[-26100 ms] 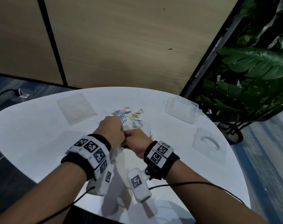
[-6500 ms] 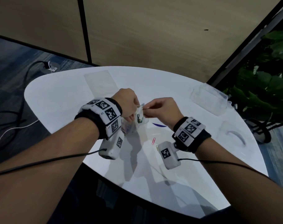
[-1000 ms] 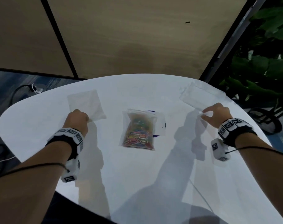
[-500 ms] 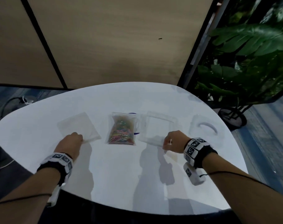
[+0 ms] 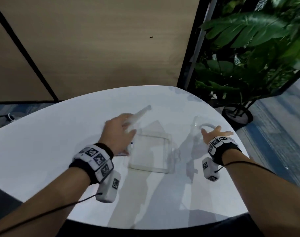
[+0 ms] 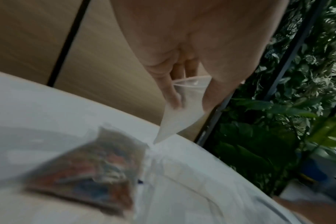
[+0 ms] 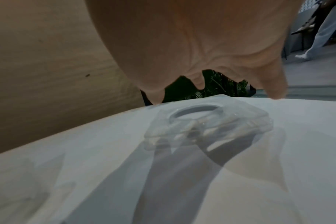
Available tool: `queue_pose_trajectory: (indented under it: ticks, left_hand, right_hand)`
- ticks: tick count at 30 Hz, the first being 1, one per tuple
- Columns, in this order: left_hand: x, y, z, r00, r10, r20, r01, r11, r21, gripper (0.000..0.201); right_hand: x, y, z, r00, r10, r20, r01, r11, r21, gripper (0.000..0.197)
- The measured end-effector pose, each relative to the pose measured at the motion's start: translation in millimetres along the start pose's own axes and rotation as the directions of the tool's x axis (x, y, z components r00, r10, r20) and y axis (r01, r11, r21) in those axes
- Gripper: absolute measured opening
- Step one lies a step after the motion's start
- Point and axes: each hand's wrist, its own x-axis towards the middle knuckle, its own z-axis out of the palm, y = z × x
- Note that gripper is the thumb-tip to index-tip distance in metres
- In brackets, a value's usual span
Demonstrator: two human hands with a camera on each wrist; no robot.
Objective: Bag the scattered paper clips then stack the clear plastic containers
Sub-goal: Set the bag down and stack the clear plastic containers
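My left hand (image 5: 127,128) pinches a flat clear plastic container (image 5: 139,115) by one edge and holds it tilted above the table; the left wrist view shows the container (image 6: 184,109) between thumb and fingers. Below that hand lies the clear bag of coloured paper clips (image 6: 92,175), mostly hidden under my wrist in the head view. A square clear container (image 5: 151,153) rests in the middle of the white table (image 5: 43,151). My right hand (image 5: 214,132) is open with spread fingers, just above a clear container with a white loop handle (image 7: 197,119), holding nothing.
The table's curved edge runs close behind the handled container (image 5: 205,125) on the right. A potted plant (image 5: 240,74) stands beyond that edge, and a wooden wall panel (image 5: 103,48) is behind the table. A person's legs (image 7: 320,30) show far off on the right.
My left hand lifted the flat clear container from the left and carried it right, over the bag. My right hand released the middle container and moved right, over the handled one.
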Motion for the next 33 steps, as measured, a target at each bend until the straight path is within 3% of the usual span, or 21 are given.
queue_pose_trajectory:
  ticks: [2,4,6,8,9,13,16,18,20,22,24,26,28,30,33]
  left_hand:
    - [-1,-3,27,0.988,0.064,0.143,-0.075,0.995,0.066,0.037]
    - [-3,-12,46,0.934,0.080,0.349,-0.195,0.931,0.308,0.034]
    - [-3,-20,59,0.854,0.013,0.520,-0.350,0.753,0.556,0.033]
    - [-1,-23,66,0.805,-0.045,0.591,-0.439,0.624,0.647,0.041]
    - [2,-23,68,0.794,-0.050,0.606,-0.447,0.628,0.637,0.043]
    - [13,-26,75,0.763,-0.003,0.647,-0.356,0.833,0.423,0.037]
    - [17,-21,85,0.729,0.028,0.684,-0.302,0.909,0.286,0.018]
    - [24,-17,94,0.701,0.054,0.711,-0.336,0.904,0.263,0.020]
    - [30,-14,104,0.670,0.016,0.742,-0.370,0.874,0.315,0.026]
    - [36,-14,115,0.651,-0.017,0.759,-0.408,0.836,0.368,0.028]
    - [39,-14,122,0.680,-0.003,0.733,-0.476,0.758,0.445,0.034]
    - [40,-14,122,0.746,0.062,0.664,-0.496,0.717,0.490,0.057]
    - [42,-15,109,0.825,0.083,0.560,-0.406,0.775,0.484,0.066]
    - [45,-23,87,0.889,0.056,0.454,-0.289,0.838,0.464,0.058]
    - [42,-40,51,0.956,-0.029,0.292,-0.078,0.934,0.349,0.046]
  right_hand:
    - [1,-7,2,0.999,0.032,-0.004,-0.032,0.999,0.023,0.091]
    - [7,-8,4,0.999,0.034,0.000,-0.034,0.999,0.014,0.093]
    - [14,-5,11,0.999,-0.024,0.045,0.024,1.000,0.016,0.097]
    - [13,-1,14,0.999,-0.005,0.036,0.004,1.000,0.005,0.099]
    - [9,1,14,1.000,0.011,0.014,-0.011,1.000,-0.024,0.102]
    - [-8,9,-2,0.999,-0.003,0.050,0.010,0.991,-0.135,0.110]
    - [-5,18,-3,1.000,0.030,-0.006,-0.030,0.999,-0.024,0.135]
    - [10,20,4,0.999,0.029,-0.029,-0.027,0.997,0.072,0.147]
    - [11,20,-4,1.000,0.006,-0.019,-0.003,0.985,0.175,0.142]
    - [4,16,-21,0.997,-0.027,-0.065,0.046,0.952,0.301,0.112]
    - [-3,7,-41,0.992,-0.086,-0.097,0.119,0.903,0.412,0.075]
    - [-9,-2,-56,0.983,-0.132,-0.127,0.180,0.823,0.539,0.064]
    - [-15,-7,-64,0.980,-0.137,-0.141,0.197,0.672,0.714,0.068]
    - [-33,-10,-65,0.981,-0.181,-0.075,0.157,0.495,0.854,0.068]
    - [-79,-18,-57,0.936,-0.327,0.133,0.011,0.402,0.916,0.063]
